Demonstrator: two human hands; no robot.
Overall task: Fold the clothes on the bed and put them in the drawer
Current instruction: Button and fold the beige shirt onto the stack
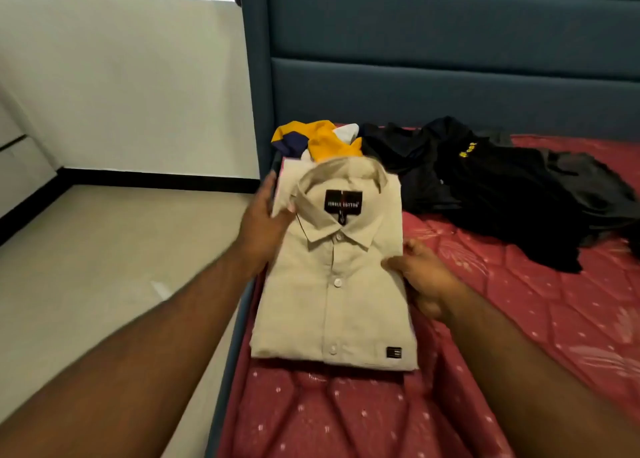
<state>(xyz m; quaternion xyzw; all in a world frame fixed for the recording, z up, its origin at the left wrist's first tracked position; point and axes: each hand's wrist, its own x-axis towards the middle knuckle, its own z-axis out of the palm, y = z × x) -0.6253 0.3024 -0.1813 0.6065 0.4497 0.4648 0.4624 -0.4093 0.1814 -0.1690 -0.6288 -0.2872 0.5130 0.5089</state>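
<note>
A folded beige button shirt point(332, 277) with a black collar label lies near the left edge of the red patterned bed point(519, 319). My left hand point(265, 215) grips the shirt's upper left side by the collar, thumb on top. My right hand point(420, 277) holds the shirt's right edge, thumb on the fabric and fingers underneath. Behind the shirt sits a crumpled yellow, navy and white garment point(322, 140). A heap of unfolded black clothes point(491, 187) spreads over the bed to the right. No drawer is identifiable.
A dark blue padded headboard point(433, 59) rises behind the bed. To the left is pale tiled floor point(104, 267) and a light wall with a black skirting strip point(156, 177). The blue bed frame edge point(228, 353) runs along the mattress.
</note>
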